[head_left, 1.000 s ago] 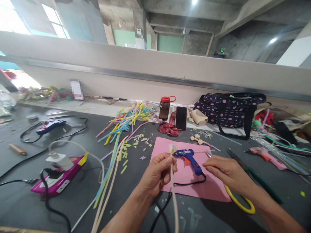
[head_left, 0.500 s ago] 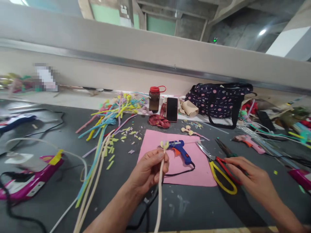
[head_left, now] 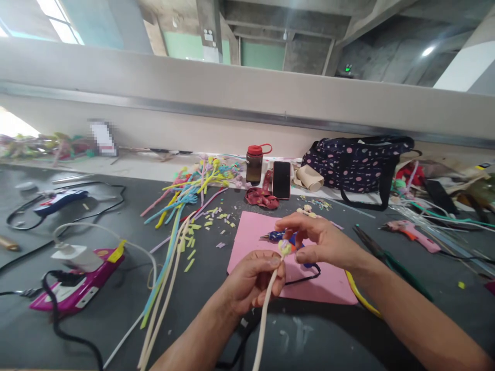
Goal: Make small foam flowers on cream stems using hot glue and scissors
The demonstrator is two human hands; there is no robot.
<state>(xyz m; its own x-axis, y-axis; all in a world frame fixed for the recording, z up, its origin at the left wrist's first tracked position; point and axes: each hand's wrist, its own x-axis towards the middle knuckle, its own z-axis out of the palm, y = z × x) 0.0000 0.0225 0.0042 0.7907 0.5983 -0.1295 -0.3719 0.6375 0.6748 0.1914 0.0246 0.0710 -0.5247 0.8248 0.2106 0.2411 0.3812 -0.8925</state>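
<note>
My left hand (head_left: 253,281) pinches a long cream cord-like stem (head_left: 265,314) just below its top. A small yellow and lilac tuft (head_left: 285,247) tops the stem, and the free end hangs toward the bottom of the view. Curved and spread, the fingers of my right hand (head_left: 328,245) hover beside the tuft with nothing in them. Under both hands lies a pink sheet (head_left: 247,226), with a blue glue gun (head_left: 275,236) on it, partly covered by my right hand. Below my right forearm shows the yellow handle (head_left: 359,293) of the scissors, mostly hidden.
Coloured fuzzy stems (head_left: 181,196) and green snippets (head_left: 190,255) lie left of the sheet. A magenta power strip (head_left: 77,293) with cables is farther left. Behind are a bottle (head_left: 254,167), phone (head_left: 281,180) and bag (head_left: 353,165). Green-handled pliers (head_left: 390,260) and a pink glue gun (head_left: 415,234) lie right.
My right hand has left the scissors' handles and come left to the tuft. My left hand keeps its pinch on the stem. The whole view has shifted slightly.
</note>
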